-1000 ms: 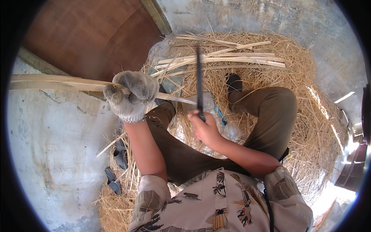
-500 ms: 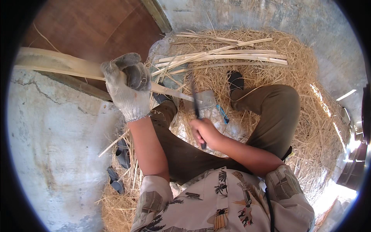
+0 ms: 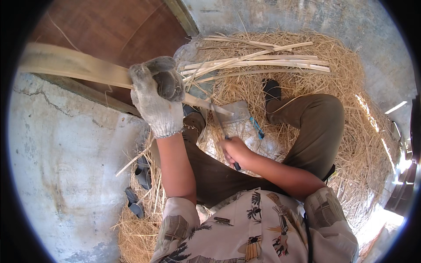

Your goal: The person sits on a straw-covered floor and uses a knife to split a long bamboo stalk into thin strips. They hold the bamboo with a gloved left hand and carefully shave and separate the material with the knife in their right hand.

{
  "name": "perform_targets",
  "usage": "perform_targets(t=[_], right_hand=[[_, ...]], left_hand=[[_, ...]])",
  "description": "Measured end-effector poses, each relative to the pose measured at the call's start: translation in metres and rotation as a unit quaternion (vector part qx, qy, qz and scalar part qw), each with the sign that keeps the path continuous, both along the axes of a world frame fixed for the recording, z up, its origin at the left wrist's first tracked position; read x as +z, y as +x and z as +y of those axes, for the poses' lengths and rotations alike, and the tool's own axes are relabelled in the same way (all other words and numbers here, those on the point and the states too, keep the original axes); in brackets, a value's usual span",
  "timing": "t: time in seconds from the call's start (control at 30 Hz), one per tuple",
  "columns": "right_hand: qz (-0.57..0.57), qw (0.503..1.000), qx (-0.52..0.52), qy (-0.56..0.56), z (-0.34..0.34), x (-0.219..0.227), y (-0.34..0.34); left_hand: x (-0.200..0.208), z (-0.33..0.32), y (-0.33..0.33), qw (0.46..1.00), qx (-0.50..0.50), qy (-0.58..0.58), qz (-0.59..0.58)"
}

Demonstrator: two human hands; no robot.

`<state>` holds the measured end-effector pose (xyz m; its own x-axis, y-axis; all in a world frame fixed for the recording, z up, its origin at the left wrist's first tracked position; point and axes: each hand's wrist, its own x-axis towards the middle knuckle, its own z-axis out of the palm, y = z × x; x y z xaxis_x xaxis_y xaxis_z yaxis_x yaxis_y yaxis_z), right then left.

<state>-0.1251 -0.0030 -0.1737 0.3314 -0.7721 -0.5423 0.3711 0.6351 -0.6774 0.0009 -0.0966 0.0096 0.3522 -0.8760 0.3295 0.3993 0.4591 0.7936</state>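
Note:
My left hand (image 3: 158,96), in a whitish knit glove with grey-coated fingers, is closed around a long pale strip of split bamboo (image 3: 79,65). The strip runs from the far left, through my fist, to a narrow end near the middle. Bare, my right hand (image 3: 237,151) grips the dark handle of a knife (image 3: 219,120). Its thin blade points up and slightly left, against or just over the strip's narrow end; I cannot tell if it touches. Beneath that end lies a flat grey block (image 3: 234,111) on the ground between my legs.
Several thin bamboo strips (image 3: 263,63) lie on shavings (image 3: 337,79) beyond my feet. A blue cutter (image 3: 257,128) lies right of the block. Dark sandals (image 3: 142,173) rest beside the left wall (image 3: 66,153). A brown panel (image 3: 109,30) stands behind the long strip.
My left hand and the bamboo strip have shifted a little to the right. The knife blade has tilted leftward and come to the strip's narrow end.

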Motion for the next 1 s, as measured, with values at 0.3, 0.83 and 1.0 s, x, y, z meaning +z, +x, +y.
perform_targets(t=[0.3,0.83,1.0], right_hand=[[0.015,0.981,-0.126,-0.149,-0.01,0.042,-0.005],[0.017,0.974,-0.112,-0.197,-0.007,0.015,0.003],[-0.012,0.993,0.056,0.101,-0.01,-0.014,-0.002]], left_hand=[[0.006,0.0,0.003,1.0,-0.008,-0.017,0.022],[0.003,-0.019,0.037,0.868,-0.446,-0.187,-0.112],[-0.002,-0.018,0.03,0.873,-0.435,-0.195,-0.103]])
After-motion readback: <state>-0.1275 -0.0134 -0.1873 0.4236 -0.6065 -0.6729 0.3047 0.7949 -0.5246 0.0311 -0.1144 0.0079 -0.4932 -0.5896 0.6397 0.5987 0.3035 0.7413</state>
